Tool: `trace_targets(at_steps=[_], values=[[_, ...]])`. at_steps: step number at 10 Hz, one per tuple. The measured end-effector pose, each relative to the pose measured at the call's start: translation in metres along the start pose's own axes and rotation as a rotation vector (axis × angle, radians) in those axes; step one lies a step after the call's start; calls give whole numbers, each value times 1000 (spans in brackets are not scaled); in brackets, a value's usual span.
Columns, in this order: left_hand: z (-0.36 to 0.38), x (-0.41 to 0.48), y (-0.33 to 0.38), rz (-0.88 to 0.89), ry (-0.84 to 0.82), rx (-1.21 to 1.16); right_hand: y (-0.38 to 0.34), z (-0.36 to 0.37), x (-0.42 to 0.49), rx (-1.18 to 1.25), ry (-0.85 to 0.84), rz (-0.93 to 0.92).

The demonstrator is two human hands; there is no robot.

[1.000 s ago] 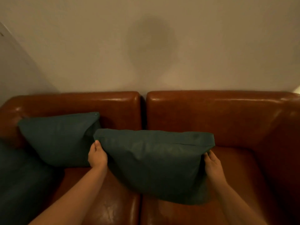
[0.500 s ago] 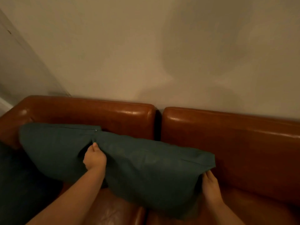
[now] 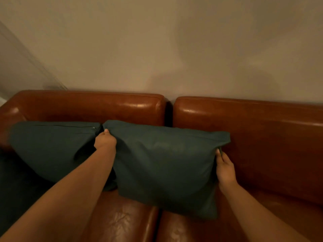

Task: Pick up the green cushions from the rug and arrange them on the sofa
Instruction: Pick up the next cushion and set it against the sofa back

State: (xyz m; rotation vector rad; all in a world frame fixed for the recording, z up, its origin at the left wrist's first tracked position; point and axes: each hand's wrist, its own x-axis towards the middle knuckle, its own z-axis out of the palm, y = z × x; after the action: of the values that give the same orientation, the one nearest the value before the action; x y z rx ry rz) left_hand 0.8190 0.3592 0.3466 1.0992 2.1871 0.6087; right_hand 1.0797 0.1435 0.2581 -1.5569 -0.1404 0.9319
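1. Left hand (image 3: 105,141) clamped on the upper left corner of a dark green rectangular fabric cushion (image 3: 166,165).
2. Right hand (image 3: 225,167) pinched on that cushion's right edge, at 3 o'clock.
3. Cushion leaning on the glossy brown leather sofa (image 3: 253,137), straddling the seat seam.
4. At 9 o'clock, touching it, a second dark green zippered cushion (image 3: 52,147), propped against the backrest.
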Motion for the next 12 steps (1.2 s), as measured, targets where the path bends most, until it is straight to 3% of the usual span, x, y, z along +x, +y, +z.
trace_targets(at_steps=[5, 10, 12], values=[[-15, -9, -10, 133, -60, 199, -21, -9, -3, -177, -87, 100], [-61, -60, -56, 301, -392, 149, -49, -14, -100, -96, -106, 80], [-86, -90, -86, 448, -531, 208, -51, -20, -153, -155, -150, 42]])
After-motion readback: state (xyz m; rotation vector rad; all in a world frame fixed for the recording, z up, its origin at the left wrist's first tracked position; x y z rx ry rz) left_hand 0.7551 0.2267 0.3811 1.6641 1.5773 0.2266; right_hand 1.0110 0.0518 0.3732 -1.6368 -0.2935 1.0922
